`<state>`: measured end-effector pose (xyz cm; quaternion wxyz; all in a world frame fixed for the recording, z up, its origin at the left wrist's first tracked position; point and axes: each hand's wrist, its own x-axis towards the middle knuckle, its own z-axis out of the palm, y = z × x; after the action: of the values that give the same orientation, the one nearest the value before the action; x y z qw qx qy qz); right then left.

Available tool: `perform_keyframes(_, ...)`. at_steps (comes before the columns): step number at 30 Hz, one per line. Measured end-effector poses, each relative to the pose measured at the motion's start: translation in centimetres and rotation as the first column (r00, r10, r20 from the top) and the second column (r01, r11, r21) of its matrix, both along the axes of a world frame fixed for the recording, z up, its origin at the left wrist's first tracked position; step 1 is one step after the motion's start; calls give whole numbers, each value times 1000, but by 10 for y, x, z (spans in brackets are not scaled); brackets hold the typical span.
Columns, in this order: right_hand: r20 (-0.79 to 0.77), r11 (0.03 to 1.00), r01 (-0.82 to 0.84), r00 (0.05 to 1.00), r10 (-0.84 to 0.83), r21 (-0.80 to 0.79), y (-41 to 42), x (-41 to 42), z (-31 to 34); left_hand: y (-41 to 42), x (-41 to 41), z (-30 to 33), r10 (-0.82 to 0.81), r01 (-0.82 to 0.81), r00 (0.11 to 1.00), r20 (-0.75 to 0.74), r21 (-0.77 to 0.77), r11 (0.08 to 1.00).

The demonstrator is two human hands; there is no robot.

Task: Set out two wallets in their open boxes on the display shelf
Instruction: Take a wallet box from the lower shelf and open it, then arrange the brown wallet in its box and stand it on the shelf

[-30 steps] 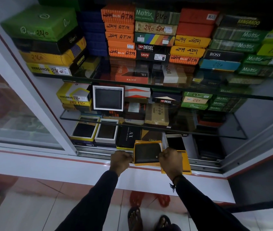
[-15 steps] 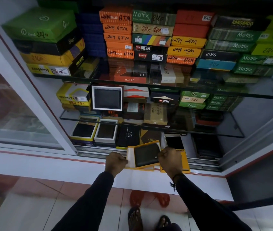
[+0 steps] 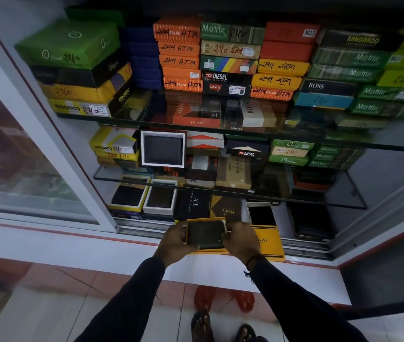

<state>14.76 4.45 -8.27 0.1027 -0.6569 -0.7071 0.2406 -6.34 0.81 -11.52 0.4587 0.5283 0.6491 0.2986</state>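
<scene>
Now dark leather wallet (image 3: 205,234) squared back into open yellow cardboard box (image 3: 207,220), no longer tilted; left hand (image 3: 175,240), right hand (image 3: 241,239) both clamped on box at cabinet sill (image 3: 72,245); shelving next.

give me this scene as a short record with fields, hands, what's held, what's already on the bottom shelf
left hand: grips left edge of the open yellow box
right hand: grips its right side
held item: dark leather wallet lying in that box
bottom shelf: two open boxes with dark wallets, yellow-rimmed and white-rimmed, side by side
beside right hand: yellow lid marked BALISI
</scene>
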Motion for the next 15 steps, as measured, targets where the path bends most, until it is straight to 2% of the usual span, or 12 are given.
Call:
perform_keyframes(2, 8, 997, -16, 1000, 17, -82, 1, -6, 0, 0, -1, -4, -101, 103, 993, -67, 24, 994)
perform_keyframes(6, 68, 985, -51, 996, 63, -162, 1, -14, -4, 1, -1, -10, -105, 112, 981, -166, 32, 993)
perform_keyframes(8, 44, 980, -19, 999, 28, -197, 1, -16, -7, 0, -2, -12, -104, 115, 976, -192, 45, 992)
perform_keyframes(11, -137, 954, 157, 971, -196, -254, 5, -19, -9, -1, -3, -14, -107, 115, 982, -155, 45, 992)
perform_keyframes(13, -336, 880, 300, 840, -427, -368, 8, -24, -7, -1, -3, -13, -94, 103, 983, -158, 52, 993)
perform_keyframes(15, -431, 830, 371, 723, -540, -417, 12, -31, -6, 0, -3, -15, -95, 105, 983, -158, 58, 993)
